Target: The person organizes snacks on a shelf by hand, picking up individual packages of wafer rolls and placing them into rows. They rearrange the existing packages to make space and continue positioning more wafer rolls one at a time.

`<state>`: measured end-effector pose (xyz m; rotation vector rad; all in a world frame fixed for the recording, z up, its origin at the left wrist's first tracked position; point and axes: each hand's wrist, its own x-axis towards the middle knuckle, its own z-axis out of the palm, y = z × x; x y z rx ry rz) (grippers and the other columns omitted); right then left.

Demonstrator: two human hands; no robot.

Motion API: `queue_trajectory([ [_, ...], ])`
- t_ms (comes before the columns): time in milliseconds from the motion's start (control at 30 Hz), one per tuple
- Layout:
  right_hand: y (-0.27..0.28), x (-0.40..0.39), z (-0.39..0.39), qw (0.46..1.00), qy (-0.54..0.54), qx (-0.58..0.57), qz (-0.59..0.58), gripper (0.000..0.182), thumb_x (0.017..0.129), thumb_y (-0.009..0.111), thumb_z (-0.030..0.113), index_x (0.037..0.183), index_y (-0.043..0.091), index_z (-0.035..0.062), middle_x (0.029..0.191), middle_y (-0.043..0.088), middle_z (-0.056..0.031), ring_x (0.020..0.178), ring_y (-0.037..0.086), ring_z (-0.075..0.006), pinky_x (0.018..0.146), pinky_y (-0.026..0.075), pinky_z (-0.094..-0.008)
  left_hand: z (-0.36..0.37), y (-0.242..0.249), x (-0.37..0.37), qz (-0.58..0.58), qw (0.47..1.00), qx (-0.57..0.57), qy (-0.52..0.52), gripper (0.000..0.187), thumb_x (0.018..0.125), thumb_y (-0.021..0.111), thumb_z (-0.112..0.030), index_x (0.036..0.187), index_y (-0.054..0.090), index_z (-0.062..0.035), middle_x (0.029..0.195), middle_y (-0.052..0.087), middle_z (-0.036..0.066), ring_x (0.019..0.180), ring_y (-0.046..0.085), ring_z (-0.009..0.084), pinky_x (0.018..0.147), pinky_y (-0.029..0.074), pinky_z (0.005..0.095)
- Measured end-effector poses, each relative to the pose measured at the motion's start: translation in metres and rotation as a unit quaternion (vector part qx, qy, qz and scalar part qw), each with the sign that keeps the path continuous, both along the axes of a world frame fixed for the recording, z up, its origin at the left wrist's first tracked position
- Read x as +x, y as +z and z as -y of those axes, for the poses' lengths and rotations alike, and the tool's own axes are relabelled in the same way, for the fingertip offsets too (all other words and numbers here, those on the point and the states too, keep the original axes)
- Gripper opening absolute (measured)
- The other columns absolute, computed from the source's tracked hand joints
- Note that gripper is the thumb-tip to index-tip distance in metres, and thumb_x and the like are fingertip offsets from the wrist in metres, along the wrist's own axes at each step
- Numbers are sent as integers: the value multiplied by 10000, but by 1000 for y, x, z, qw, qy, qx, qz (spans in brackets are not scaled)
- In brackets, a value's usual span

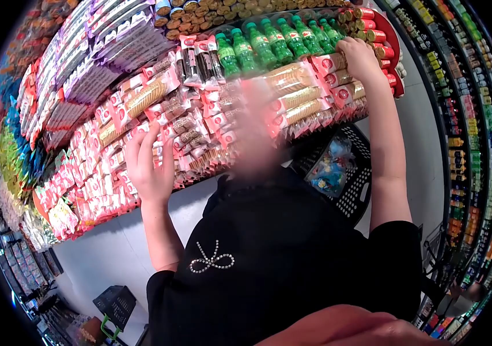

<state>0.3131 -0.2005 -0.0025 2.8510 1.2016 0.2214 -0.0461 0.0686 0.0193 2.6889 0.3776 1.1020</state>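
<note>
By right hand (359,57), packets (332,63), long axes sideways

Close head view, forward and down over left hand (152,167) and right hand (362,60)

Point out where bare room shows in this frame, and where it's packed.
Grey floor shows bare between the pink-wrapped packs, the left forearm and the green-handled basket. A second strip lies between the right forearm and the far-right shelves. Crowded: the packs around the left hand and the green bottles beside the right hand.
</note>
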Motion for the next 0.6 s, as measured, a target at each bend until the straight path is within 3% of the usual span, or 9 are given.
queue_trajectory([
  [300, 7, 3, -1, 999, 29, -28, -19, 215, 711, 572, -8, 910, 579, 72, 963, 569, -85, 980, 543, -298, 843, 442, -430, 9, 2, 5, -3, 1000, -16, -1, 323, 721, 698, -9, 1038, 631, -16, 898, 572, 118, 818, 558, 263, 728, 459, 345],
  [367, 1, 10, 5, 995, 68, 48, -49, 289, 570, 594, -53, 814, 463, 26, 831, 517, -119, 879, 516, -336, 718, 433, -426, 8, 1, 7, 0, 1000, -19, -6, 326, 717, 700, -9, 1036, 631, -15, 895, 573, 117, 819, 559, 263, 728, 460, 345],
  [600, 29, -13, 10, 978, 70, 171, -99, 294, 588, 587, -48, 817, 410, 2, 747, 483, -149, 741, 510, -349, 649, 406, -404, 19, 1, 18, -12, 998, -48, -48, 336, 696, 711, -7, 1023, 633, -12, 891, 582, 119, 805, 565, 270, 714, 465, 345],
])
